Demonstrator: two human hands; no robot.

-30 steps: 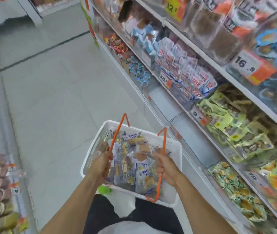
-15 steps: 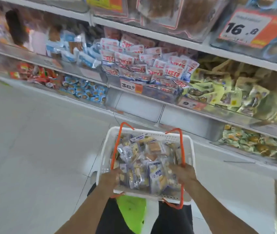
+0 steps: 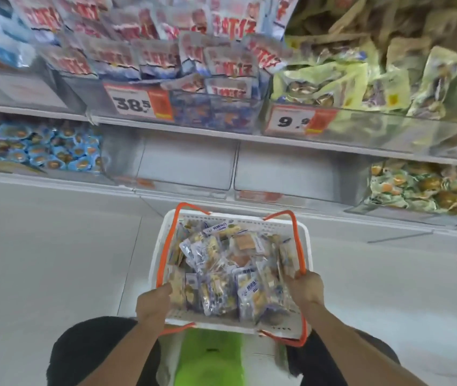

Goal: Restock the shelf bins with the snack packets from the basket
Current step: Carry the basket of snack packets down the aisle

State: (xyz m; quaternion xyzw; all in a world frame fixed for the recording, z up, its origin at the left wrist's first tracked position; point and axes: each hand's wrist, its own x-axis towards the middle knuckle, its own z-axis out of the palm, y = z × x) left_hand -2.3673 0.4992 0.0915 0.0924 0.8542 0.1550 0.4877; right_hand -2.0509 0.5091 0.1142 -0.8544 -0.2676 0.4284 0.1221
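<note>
Now we hold the white basket [image 3: 306, 246] in front of us with both hands, above the pale floor [image 3: 54, 260] and just before the lowest shelf. Our left hand [image 3: 153, 302] grips the basket at its near left corner, where the left orange handle [image 3: 166, 240] comes down; the fingers curl inward over the rim and touch the packets there. Our right hand [image 3: 305, 288] is closed around the right orange handle [image 3: 298, 240], fingers wrapped tight, so no gap shows between them. The snack packets [image 3: 221, 274] fill the basket in a loose heap; they are clear wrappers with blue and white print, and the writing on them is too small for us to read. On the shelf above, a price label [image 3: 132, 104] shows 38.5 under a bin of red and white packets [image 3: 149, 57], and a second price label [image 3: 294, 121] shows 9.9 under a bin of yellow-green packets [image 3: 361, 79]. The red characters on the upper packets are blurred. On the lowest shelf, two clear bins [image 3: 188, 165] stand side by side straight ahead of the basket, between a bin of blue round sweets [image 3: 46, 149] on the left and a bin of green and orange packets [image 3: 419, 188] on the right. Below the basket a bright green thing [image 3: 210, 358] shows between our dark trouser legs.
</note>
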